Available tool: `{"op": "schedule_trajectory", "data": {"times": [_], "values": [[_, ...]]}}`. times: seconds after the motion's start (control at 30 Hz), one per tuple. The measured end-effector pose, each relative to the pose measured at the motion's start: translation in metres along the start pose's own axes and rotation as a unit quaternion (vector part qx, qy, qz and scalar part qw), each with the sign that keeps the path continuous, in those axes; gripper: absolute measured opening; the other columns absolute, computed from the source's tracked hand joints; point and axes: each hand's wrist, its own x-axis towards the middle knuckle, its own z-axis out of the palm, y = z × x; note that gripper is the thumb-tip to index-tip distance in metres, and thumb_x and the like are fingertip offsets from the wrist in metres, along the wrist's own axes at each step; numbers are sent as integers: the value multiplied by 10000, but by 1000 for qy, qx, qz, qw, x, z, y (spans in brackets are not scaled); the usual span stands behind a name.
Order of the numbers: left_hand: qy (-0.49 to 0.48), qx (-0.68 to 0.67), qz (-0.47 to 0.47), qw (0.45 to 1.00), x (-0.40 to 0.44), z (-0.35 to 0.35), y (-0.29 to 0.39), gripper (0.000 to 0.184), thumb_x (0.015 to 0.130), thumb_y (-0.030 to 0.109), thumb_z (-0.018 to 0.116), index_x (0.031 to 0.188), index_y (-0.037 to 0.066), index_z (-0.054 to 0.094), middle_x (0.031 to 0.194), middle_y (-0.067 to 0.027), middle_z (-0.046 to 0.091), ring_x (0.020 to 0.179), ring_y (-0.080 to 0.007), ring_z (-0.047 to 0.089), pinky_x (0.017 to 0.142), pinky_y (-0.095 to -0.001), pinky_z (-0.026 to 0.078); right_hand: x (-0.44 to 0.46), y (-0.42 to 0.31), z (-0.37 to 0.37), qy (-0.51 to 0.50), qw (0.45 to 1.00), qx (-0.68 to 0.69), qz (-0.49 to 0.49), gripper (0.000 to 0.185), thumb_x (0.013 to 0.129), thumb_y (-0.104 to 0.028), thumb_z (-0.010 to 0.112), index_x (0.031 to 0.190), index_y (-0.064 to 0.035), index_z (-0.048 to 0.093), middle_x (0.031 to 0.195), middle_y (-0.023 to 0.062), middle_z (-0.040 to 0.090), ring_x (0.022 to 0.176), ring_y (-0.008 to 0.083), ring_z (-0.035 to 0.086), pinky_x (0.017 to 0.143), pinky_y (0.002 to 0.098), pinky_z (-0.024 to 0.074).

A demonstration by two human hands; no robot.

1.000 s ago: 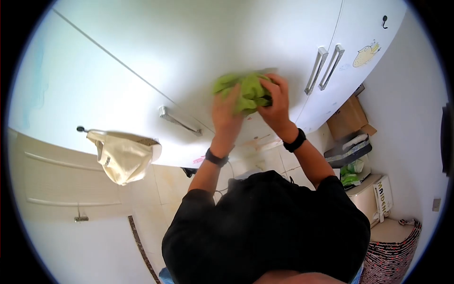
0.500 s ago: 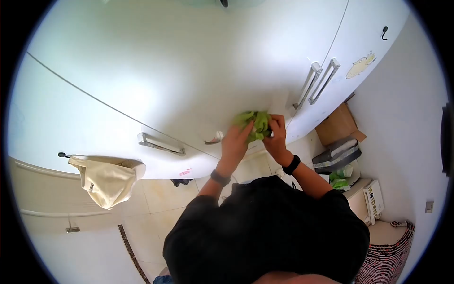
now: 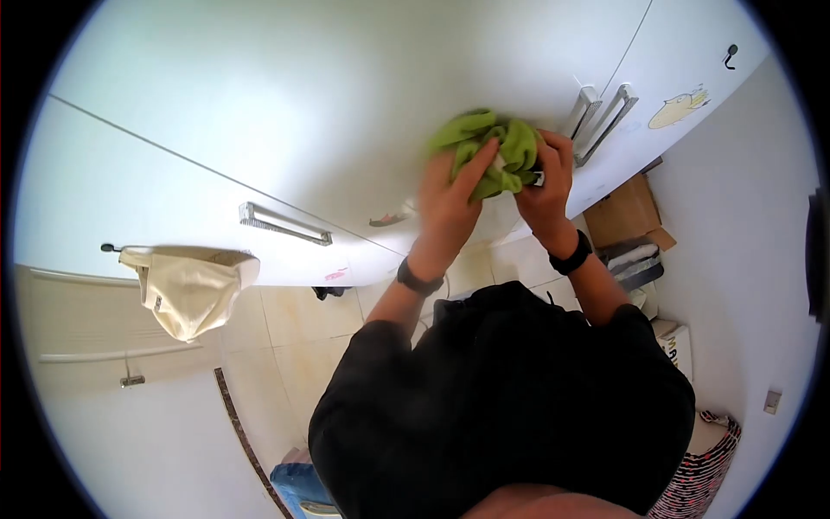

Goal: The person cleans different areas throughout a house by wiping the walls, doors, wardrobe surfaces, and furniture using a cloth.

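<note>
A crumpled green cloth [image 3: 510, 156] is bunched between my two hands, in front of the white cabinet doors [image 3: 346, 112]. My left hand [image 3: 451, 197] grips its left side, with the fingers bent over the folds. On the right side my right hand [image 3: 550, 183] is curled round the cloth's edge. A small white and dark bit shows beside the right fingers, too small to name. Whether the cloth touches the door I cannot tell. Close to the right hand are two silver door handles [image 3: 612, 121]. A torn sticker [image 3: 389, 220] is on the door below the left hand.
A cream fabric bag [image 3: 190, 290] hangs from a hook at the left, near another handle [image 3: 285, 227]. On the floor at the right are a cardboard box [image 3: 624, 212], a grey bundle [image 3: 635, 264] and a striped fabric item [image 3: 705, 467]. A wall stands on the right.
Both hands have moved up and slightly right with the green cloth, which looks larger and more spread. The view has shifted a little, so the bag and handle at the left appear higher.
</note>
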Motion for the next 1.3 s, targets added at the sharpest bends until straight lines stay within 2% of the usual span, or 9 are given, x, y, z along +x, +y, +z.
{"op": "schedule_trajectory", "data": {"times": [0.1,0.43,0.57,0.6,0.67,0.73,0.9,1.17,1.3], "values": [[-37,6,7,999,-9,8,-2,622,643,-131,606,1197,149,641,1015,-126,601,907,-323,582,728,-387,508,-15,9,-2,20,1000,-17,13,461,642,67,722,1076,-2,586,1084,155,520,905,328,560,734,365,488],[-86,130,-66,986,-91,-14,-42,546,694,-71,623,1194,145,642,1007,-124,614,865,-309,589,700,-397,508,-88,14,44,-115,986,80,93,423,633,74,702,1033,-8,589,1021,144,507,857,321,563,697,352,489],[-17,197,-41,979,-78,-44,-37,462,733,-13,659,1175,123,650,1017,-128,624,902,-307,603,741,-398,514,-64,-9,57,-135,984,110,43,469,633,2,732,1083,-48,609,1020,112,529,882,299,579,703,347,501],[13,195,-44,980,-73,-52,-36,554,657,-153,600,1157,81,641,1089,-180,601,938,-362,607,777,-406,518,-55,-15,62,-138,984,110,26,487,630,-28,745,1098,-65,615,1018,99,543,895,289,586,708,344,507],[47,207,-53,976,-64,-71,-34,567,659,-151,614,1189,49,605,1096,-176,600,971,-369,582,829,-407,494,-27,-39,66,-125,985,116,-30,533,621,-35,747,1135,-87,617,1020,88,548,907,276,581,718,344,505],[116,231,-7,966,-52,-80,-33,658,580,-149,588,1207,48,597,1050,-170,613,953,-376,572,811,-429,486,-14,-57,74,-112,984,123,-70,563,617,-35,740,1161,-106,618,1021,78,551,909,267,579,719,345,503],[167,235,-44,956,-79,-74,-56,429,716,-104,635,1121,34,623,1024,-169,612,936,-369,569,810,-408,484,-26,-56,90,-115,978,141,-102,548,640,2,682,1170,-128,633,1023,65,554,907,261,571,721,356,498],[-3,177,-150,973,-146,-31,-70,396,675,-75,673,1046,56,629,1039,-165,570,936,-379,579,793,-411,494,-99,13,67,-268,958,99,6,306,790,-111,649,1096,-99,635,1057,74,574,973,273,569,780,352,502],[-85,144,-143,975,-135,-1,-55,412,696,-44,673,1087,80,638,1023,-164,570,919,-376,587,758,-394,509,-105,33,33,-281,952,79,90,465,696,-12,696,1146,-71,593,1083,99,537,919,289,584,731,345,517]]}}
